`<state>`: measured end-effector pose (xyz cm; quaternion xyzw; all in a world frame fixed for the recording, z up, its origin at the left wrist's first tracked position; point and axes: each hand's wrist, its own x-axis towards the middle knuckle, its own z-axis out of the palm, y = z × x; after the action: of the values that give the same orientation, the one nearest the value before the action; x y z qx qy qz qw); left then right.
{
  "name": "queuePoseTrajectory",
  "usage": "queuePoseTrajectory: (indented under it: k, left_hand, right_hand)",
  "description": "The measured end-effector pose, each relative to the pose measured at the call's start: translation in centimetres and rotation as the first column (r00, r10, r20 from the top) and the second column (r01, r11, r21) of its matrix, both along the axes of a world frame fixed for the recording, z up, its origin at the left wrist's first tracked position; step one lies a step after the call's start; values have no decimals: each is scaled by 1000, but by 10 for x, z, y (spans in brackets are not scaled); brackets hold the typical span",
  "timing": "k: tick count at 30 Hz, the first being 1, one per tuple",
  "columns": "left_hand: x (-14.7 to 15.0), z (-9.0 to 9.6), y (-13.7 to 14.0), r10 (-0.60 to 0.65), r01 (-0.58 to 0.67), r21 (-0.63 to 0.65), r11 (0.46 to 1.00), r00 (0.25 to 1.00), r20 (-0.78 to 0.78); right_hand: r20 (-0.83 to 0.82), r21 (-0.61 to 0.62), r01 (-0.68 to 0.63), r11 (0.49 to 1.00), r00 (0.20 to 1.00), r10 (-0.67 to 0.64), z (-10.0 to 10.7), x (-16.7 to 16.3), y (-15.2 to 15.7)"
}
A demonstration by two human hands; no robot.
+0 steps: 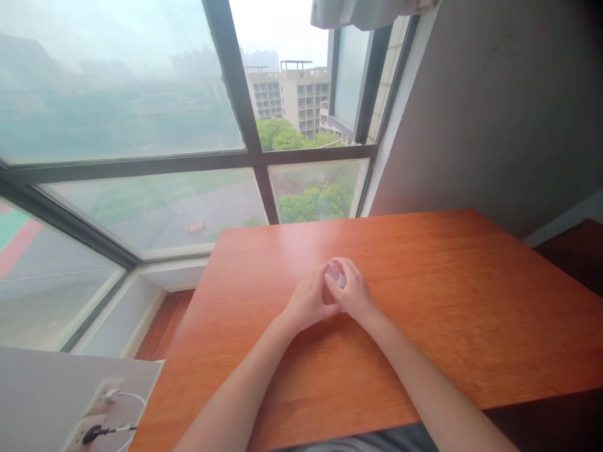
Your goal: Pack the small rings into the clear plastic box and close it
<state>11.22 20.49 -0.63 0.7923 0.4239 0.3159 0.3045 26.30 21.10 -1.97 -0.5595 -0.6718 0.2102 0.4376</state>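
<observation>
Over the middle of the wooden table, both hands come together around a small, clear, whitish object (336,274). It looks shiny, like thin plastic or glass, but most of it is hidden and its kind is unclear. My right hand (354,290) curls over it from the right, thumb and fingers closed about it. From the left, my left hand (307,297) cups the same object, fingers bent against its far side and thumb reaching under toward the right hand.
The reddish-brown table (447,301) spreads out on all sides of the hands. Beyond it stand framed windows (254,157), one sash (353,81) swung outward. A grey wall (494,107) rises at the right. At the lower left, plugs with cords sit in a wall socket (97,417).
</observation>
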Motion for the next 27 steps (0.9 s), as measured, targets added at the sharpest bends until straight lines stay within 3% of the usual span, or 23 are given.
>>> queuePoseTrajectory:
  k: [5,13,22,27]
  left_hand:
    - [1,-2,2,18,-16,-23,1000,996,93]
    - [1,-13,7,148,-141,-76,987,984,97]
    - [1,6,7,48,7,-173,985,949,312]
    - [0,7,7,34,67,-238,969,918,396]
  right_hand:
    - [-44,-3,-82,997,996,82,-3,-3,-1]
    - [81,-4,4,1000,997,-3,-5,-17,-10]
    - [22,-16,-93,996,995,94,-1,-17,-12]
    - [-55,-21,-122,992,991,121,0,-14,-10]
